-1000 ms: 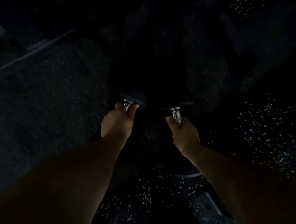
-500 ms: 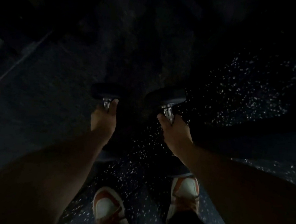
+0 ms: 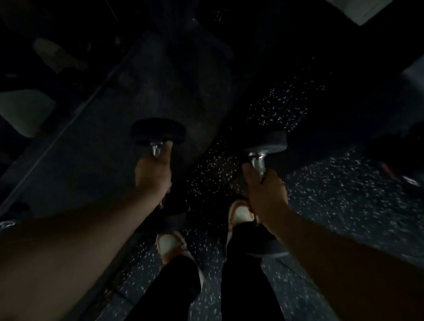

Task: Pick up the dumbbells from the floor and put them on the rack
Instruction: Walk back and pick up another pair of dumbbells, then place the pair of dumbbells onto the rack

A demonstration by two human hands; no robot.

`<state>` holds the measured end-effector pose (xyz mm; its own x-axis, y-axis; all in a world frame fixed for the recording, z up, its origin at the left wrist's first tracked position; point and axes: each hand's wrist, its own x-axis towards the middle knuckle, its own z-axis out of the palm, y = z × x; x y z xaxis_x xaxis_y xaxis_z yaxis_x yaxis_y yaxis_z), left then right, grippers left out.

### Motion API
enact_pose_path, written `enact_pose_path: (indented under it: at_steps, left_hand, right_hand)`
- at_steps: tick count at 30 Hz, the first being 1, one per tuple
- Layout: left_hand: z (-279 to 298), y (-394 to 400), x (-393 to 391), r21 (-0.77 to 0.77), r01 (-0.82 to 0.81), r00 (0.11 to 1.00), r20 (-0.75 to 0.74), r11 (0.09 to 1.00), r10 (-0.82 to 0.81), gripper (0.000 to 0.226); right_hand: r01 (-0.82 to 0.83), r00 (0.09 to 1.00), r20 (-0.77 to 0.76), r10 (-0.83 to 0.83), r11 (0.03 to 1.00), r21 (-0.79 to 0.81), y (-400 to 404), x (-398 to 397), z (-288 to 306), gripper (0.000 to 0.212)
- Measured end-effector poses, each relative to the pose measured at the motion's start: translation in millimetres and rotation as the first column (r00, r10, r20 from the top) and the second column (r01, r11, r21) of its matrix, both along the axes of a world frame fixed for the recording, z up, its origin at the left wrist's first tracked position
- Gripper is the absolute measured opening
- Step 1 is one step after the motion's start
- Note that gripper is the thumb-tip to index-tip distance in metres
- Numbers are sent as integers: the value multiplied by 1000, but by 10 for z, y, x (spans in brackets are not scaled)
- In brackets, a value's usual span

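Note:
The scene is very dark. My left hand [image 3: 153, 175] is closed around the chrome handle of a black dumbbell [image 3: 158, 130], whose front head sticks out past my thumb. My right hand [image 3: 265, 192] grips the handle of a second black dumbbell [image 3: 269, 140] the same way. Both dumbbells hang in the air above the speckled floor [image 3: 345, 200]. Their rear heads are mostly hidden behind my hands. No rack can be made out for certain in the dark.
My two feet in white and orange shoes [image 3: 170, 245] stand below my hands. Dark gym equipment with a grey padded part [image 3: 423, 85] fills the right side. A long dark bar or frame [image 3: 60, 128] runs diagonally at the left, with pale shapes beside it.
Both hands have lifted the dumbbells off the floor and carried them along. The view has shifted, bringing my feet and the equipment at the right into sight.

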<state>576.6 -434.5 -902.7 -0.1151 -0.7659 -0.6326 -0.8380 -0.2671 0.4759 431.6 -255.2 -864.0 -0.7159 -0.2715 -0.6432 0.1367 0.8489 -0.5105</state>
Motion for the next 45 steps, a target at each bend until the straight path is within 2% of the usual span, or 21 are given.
enact_pose_path:
  at_steps: [2, 6, 8, 13, 18, 20, 25, 29, 33, 37, 45]
  left_hand:
    - [542, 40, -74, -4, 9, 999, -46, 1000, -9, 64]
    - [1551, 309, -118, 21, -16, 986, -165, 1000, 19, 77]
    - [2020, 512, -133, 28, 9, 975, -220, 1000, -3, 75]
    - [2941, 1166, -351, 60, 78, 921, -387, 995, -49, 44]
    - [3537, 1963, -709, -23, 245, 879, -416, 969, -232, 64]
    - [3699, 2326, -885, -59, 296, 861, -415, 953, -293, 68]
    - [4043, 3352, -1426, -102, 372, 819, -433, 923, -378, 61]
    - [4211, 4059, -1820, -15, 410, 804, -466, 912, -370, 69]
    - [4355, 4614, -2316, -9, 477, 768, -482, 879, -421, 73]
    - [4412, 4983, -2845, 9, 529, 741, -493, 848, -457, 66]
    - [4248, 5677, -4427, 63, 632, 666, -555, 772, -499, 55]
  right_hand:
    - [61, 998, -11, -61, 997, -40, 169, -24, 516, 43]
    - [166, 985, -26, -170, 981, -105, 601, 13, 1499, 44]
    - [204, 977, -32, -211, 968, -142, 836, 66, 1951, 41]
    - [331, 940, -5, -340, 919, -214, 1510, 63, 2853, 48]
    - [444, 883, -31, -468, 856, -265, 2373, -76, 3411, 45]
    - [468, 869, -24, -493, 839, -276, 2763, -184, 3580, 44]
    - [523, 833, -24, -553, 800, -295, 3806, -496, 3911, 45]
    - [570, 802, 0, -598, 764, -303, 4553, -766, 4130, 45]
    - [604, 775, 1, -632, 740, -296, 5166, -1096, 4260, 42]
    - [653, 725, -69, -685, 716, -246, 5601, -1424, 4264, 36]
    - [732, 666, -65, -743, 668, -136, 6200, -2604, 4207, 29]
